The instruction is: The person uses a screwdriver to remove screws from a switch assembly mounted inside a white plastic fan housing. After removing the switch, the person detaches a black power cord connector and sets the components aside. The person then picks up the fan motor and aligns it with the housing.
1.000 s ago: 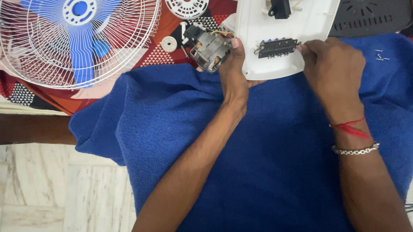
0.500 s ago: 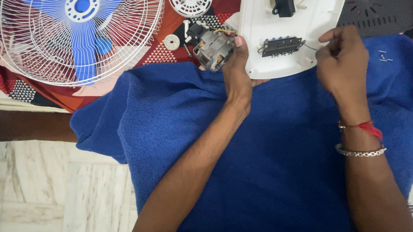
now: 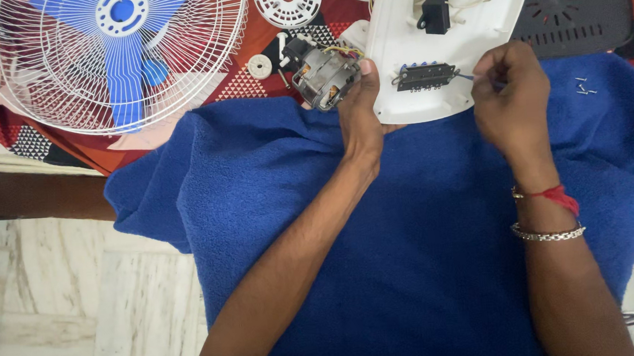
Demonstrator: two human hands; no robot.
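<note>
The right hand [image 3: 511, 101] has its fingertips pressed together, pinching a thin blue wire [image 3: 466, 77] that runs to the black switch block [image 3: 425, 76] just beyond them. The left hand [image 3: 359, 115] grips the edge of the white fan housing [image 3: 426, 40], thumb on its face, with the fan motor [image 3: 325, 75] touching its far side. Both rest on a blue towel [image 3: 411, 253]. Small screws [image 3: 583, 88] lie near the right hand; a caged blue fan blade [image 3: 111, 55] sits well apart from the left.

L hand [image 3: 361, 112] grips white fan housing [image 3: 426, 40] edge by motor [image 3: 327, 75]; R hand [image 3: 511, 97] pinches wire [image 3: 466, 77] at black switch block [image 3: 425, 76], on blue towel [image 3: 411, 253].
</note>
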